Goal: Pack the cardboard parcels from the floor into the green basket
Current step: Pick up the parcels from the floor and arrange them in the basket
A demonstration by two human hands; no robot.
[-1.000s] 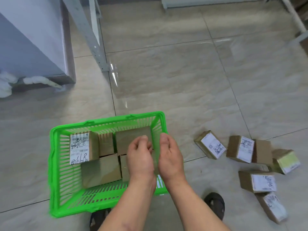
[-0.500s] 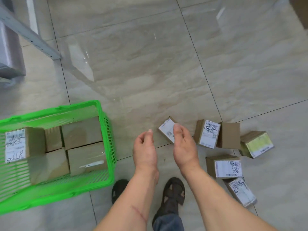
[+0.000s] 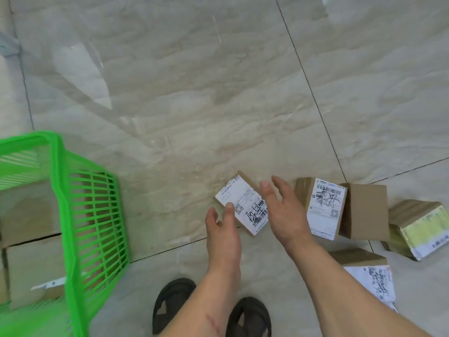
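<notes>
A small cardboard parcel (image 3: 243, 205) with a white shipping label lies on the tiled floor between my two hands. My left hand (image 3: 222, 229) reaches at its near left corner with fingers loosely spread, holding nothing. My right hand (image 3: 283, 210) hovers open just right of the parcel, fingers straight. The green basket (image 3: 82, 205) stands at the left edge with several brown parcels (image 3: 29, 215) packed inside. More labelled parcels lie to the right: one standing on edge (image 3: 323, 205), a plain brown one (image 3: 364, 210), one with a yellow-green face (image 3: 418, 227), and one near my right forearm (image 3: 369, 271).
Two dark sandals (image 3: 172, 305) show at the bottom middle, just below my arms. Glossy beige floor tiles (image 3: 194, 93) stretch away ahead. A grey metal frame piece (image 3: 7, 45) pokes in at the upper left edge.
My view swung right, away from the basket. Both hands left the basket, moved right and lowered over the floor, and now open around the nearest labelled parcel.
</notes>
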